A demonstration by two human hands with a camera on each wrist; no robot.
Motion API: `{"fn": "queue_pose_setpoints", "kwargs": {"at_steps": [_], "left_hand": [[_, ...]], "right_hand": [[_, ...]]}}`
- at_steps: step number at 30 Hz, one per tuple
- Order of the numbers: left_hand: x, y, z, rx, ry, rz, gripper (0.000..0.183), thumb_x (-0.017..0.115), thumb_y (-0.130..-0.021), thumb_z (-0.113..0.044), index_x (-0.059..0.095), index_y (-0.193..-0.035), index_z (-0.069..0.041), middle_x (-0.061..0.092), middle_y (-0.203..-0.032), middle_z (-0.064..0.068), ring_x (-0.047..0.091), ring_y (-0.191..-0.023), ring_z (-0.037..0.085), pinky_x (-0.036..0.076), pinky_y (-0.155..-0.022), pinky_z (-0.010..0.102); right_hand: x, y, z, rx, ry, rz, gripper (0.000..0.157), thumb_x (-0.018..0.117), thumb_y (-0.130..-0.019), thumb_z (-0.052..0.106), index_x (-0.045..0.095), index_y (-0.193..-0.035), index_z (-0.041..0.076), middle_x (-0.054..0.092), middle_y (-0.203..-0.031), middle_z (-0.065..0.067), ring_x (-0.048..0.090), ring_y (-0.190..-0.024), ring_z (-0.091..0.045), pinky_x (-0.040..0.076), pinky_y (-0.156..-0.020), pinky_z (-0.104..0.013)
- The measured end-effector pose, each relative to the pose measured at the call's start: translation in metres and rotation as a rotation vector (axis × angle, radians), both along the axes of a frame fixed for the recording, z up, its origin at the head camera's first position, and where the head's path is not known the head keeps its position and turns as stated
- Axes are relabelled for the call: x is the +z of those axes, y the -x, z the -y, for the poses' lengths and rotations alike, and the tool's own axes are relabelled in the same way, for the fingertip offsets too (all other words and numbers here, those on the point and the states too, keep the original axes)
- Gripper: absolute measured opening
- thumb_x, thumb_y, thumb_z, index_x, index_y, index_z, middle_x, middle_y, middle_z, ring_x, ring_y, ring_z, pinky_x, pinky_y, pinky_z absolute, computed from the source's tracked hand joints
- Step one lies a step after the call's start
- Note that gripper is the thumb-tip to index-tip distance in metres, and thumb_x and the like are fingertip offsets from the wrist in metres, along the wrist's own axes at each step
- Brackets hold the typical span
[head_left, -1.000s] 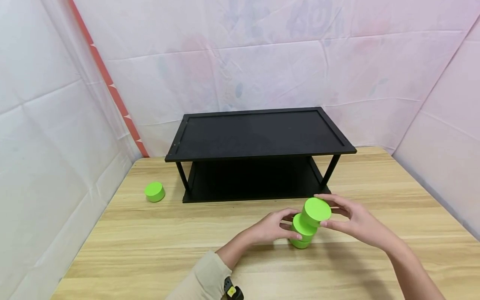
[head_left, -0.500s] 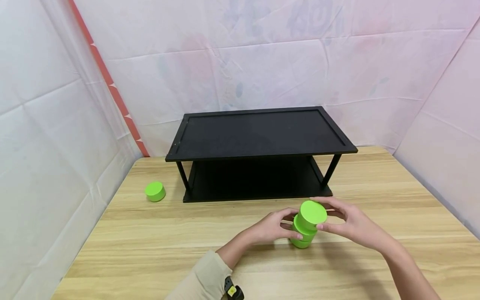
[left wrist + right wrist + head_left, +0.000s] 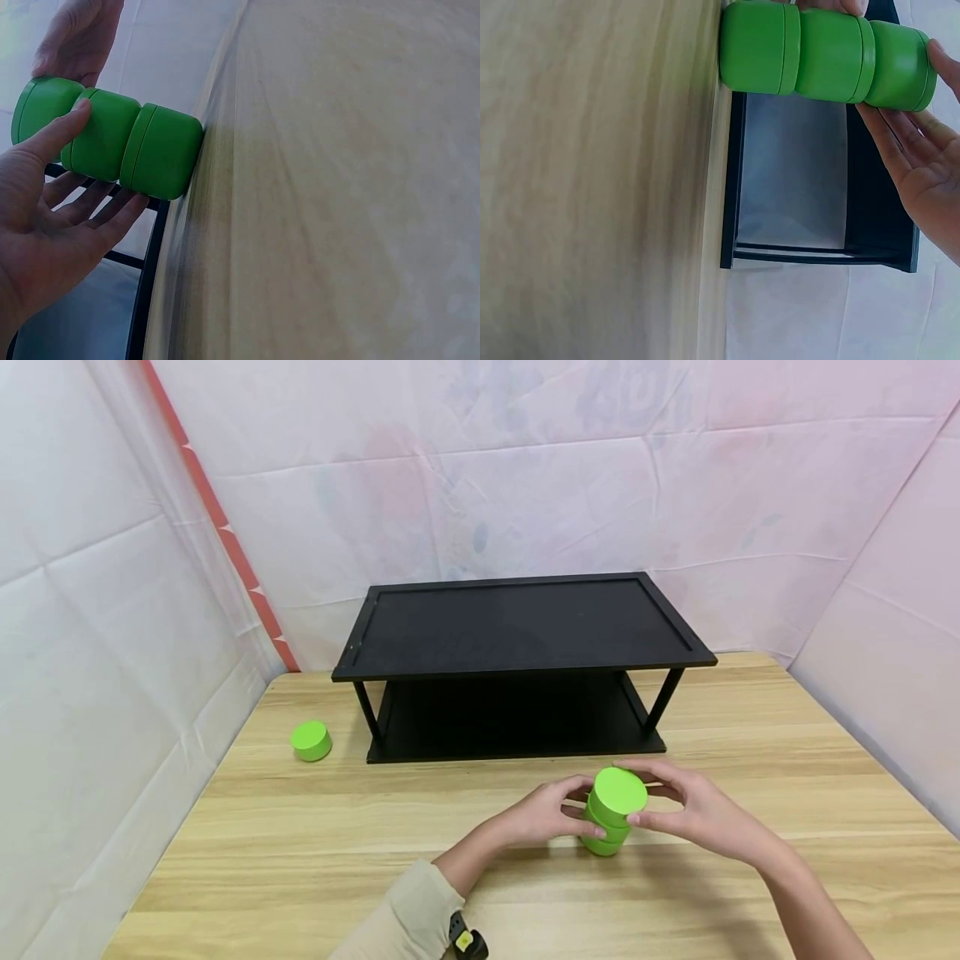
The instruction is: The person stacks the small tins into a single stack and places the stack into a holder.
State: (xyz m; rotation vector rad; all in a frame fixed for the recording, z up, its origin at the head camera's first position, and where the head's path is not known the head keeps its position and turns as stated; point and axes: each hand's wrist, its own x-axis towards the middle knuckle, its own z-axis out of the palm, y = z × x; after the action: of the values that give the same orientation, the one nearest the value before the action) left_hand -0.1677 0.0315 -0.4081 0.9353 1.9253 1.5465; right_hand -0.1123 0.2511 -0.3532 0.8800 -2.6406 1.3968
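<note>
Three round green lidded jars stand in a column on the wooden table, in front of the black rack. My right hand (image 3: pixel 701 810) holds the top jar (image 3: pixel 619 790) by its sides, thumb at the lid edge in the right wrist view. That jar sits over the middle jar (image 3: pixel 831 56), slightly offset from it. With fingers and thumb curved around the column, my left hand (image 3: pixel 538 815) steadies it at the middle jar; its fingertips reach along the bottom jar (image 3: pixel 163 150). The bottom jar's base is on the tabletop. In the head view both lower jars are partly hidden.
A two-level black rack (image 3: pixel 517 627) stands behind the hands. Another green jar (image 3: pixel 311 741) sits by itself on the table (image 3: pixel 300 860) left of the rack. White cloth walls enclose the back and sides.
My right hand has brought the top jar left and down, from an overhang at the right to nearly in line with the lower jars. The left hand has stayed in place.
</note>
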Motion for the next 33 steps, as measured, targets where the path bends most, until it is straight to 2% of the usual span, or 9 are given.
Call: {"fn": "queue_pose_setpoints", "kwargs": {"at_steps": [9,20,33], "left_hand": [[0.0016,-0.0007,0.0002,-0.003,0.005,-0.008,0.052,0.071,-0.082,-0.008,0.048,-0.129,-0.006,0.052,-0.12,-0.004,0.049,-0.11,0.007,0.044,-0.085,0.018],[0.0003,-0.0004,0.0008,0.003,0.004,0.011,0.054,0.072,-0.081,-0.008,0.048,-0.129,-0.007,0.052,-0.117,-0.007,0.049,-0.108,0.005,0.044,-0.085,0.018],[0.0,-0.0002,0.0008,-0.002,-0.003,0.015,0.055,0.072,-0.08,-0.007,0.048,-0.129,-0.007,0.052,-0.118,-0.007,0.049,-0.108,0.005,0.044,-0.085,0.018]], "right_hand": [[-0.0013,-0.0006,-0.0007,-0.01,-0.008,0.004,0.052,0.072,-0.08,0.012,0.051,-0.128,0.01,0.054,-0.12,-0.002,0.056,-0.1,-0.018,0.045,-0.085,-0.02],[-0.0019,0.0001,-0.0009,-0.004,-0.001,0.019,0.053,0.072,-0.081,0.012,0.05,-0.128,0.004,0.054,-0.12,-0.003,0.056,-0.1,-0.018,0.046,-0.084,-0.021],[-0.0033,-0.0004,-0.0014,0.007,0.007,0.027,0.056,0.072,-0.081,0.012,0.047,-0.131,0.011,0.052,-0.123,-0.003,0.055,-0.104,-0.017,0.045,-0.086,-0.021]]}}
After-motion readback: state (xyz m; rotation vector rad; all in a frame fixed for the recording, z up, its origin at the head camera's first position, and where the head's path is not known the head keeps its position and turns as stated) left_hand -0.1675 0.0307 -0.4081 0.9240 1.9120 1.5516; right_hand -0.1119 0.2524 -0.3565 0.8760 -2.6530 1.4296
